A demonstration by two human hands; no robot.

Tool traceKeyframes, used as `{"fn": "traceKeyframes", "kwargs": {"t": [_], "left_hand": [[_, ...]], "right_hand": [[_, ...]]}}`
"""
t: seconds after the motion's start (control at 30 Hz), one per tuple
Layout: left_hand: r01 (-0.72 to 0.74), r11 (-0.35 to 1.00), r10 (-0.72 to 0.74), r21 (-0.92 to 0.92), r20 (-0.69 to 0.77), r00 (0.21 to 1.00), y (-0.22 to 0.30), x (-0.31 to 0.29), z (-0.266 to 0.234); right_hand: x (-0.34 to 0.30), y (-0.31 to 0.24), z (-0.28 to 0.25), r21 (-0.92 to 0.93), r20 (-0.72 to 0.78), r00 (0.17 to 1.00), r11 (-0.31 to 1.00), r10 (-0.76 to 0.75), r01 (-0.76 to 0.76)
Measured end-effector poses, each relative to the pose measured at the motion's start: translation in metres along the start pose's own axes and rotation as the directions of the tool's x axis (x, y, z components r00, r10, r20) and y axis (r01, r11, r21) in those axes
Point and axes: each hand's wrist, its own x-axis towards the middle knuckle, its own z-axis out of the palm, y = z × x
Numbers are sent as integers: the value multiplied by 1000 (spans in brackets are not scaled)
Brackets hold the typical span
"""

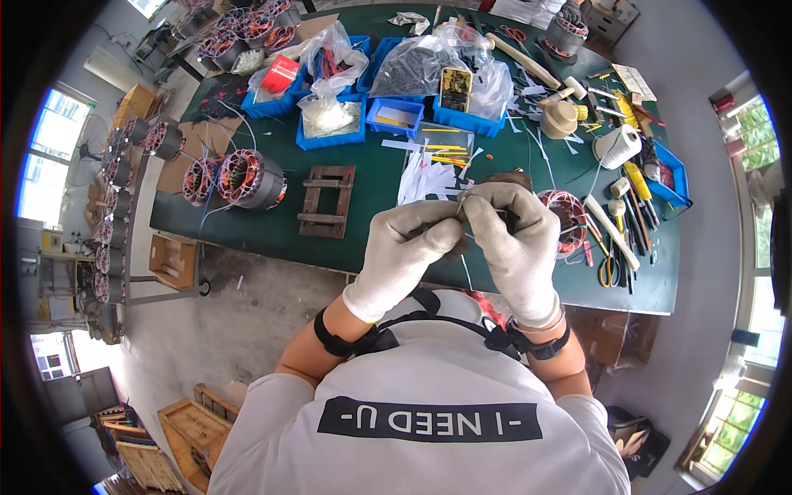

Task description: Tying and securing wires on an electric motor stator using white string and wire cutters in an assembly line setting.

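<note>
My left hand (396, 252) and my right hand (524, 247), both in white gloves, meet over the front edge of the green table. Their fingers are pinched together, fingertip to fingertip. A small, thin thing shows between the fingertips, too small to name. Beside the right hand lies a motor stator (571, 221) with copper-red windings, its left side hidden behind the glove. Just beyond the hands is a pile of white paper strips (425, 180). A dark thing behind the fingers is mostly covered.
A slotted wooden frame (326, 202) lies to the left, near wound stators (252, 180). Blue bins (334, 139) with bagged parts stand farther back. On the right are a mallet (612, 231), scissors (609, 271), a white thread spool (617, 147) and another blue bin (678, 175).
</note>
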Motion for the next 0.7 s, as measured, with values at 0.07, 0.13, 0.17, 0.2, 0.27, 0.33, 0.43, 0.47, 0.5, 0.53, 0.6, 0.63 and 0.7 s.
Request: {"fn": "traceKeyframes", "kwargs": {"t": [0.07,0.13,0.17,0.2,0.27,0.33,0.43,0.47,0.5,0.53,0.6,0.63,0.7], "left_hand": [[-16,1000,17,19,-14,1000,3,-1,1],[-46,994,50,98,-40,998,6,-3,3],[-43,991,49,127,-45,998,7,-4,4],[-71,983,82,166,-59,995,7,-5,5],[-102,974,119,203,-77,990,7,-4,6],[-289,853,337,434,-37,941,6,-3,6],[-431,718,497,547,32,867,6,-1,3],[-430,717,501,549,25,865,7,0,3],[-455,685,530,569,40,847,7,0,2],[-476,657,552,585,58,832,8,0,2],[-492,643,571,587,61,818,10,1,2],[-502,638,577,584,69,814,11,1,2],[-519,638,590,569,72,804,13,1,1]], "right_hand": [[0,2,2,-252,-39,983,954,-179,164],[0,4,3,-291,-44,976,937,-213,192],[0,5,3,-276,-52,973,940,-225,202],[0,6,4,-269,-67,971,942,-229,203],[-2,9,4,-280,-58,970,936,-237,212],[-4,10,5,-299,-57,970,931,-235,208],[-7,11,7,-371,-100,940,889,-326,269],[-9,11,7,-311,-131,952,923,-278,227],[-10,11,8,-248,-159,961,951,-228,185],[-10,10,8,-247,-151,962,951,-227,185],[-11,10,8,-118,-107,973,974,-205,192],[-10,10,8,-135,-76,978,974,-192,181],[-8,10,6,-136,-44,964,957,-263,255]]}}
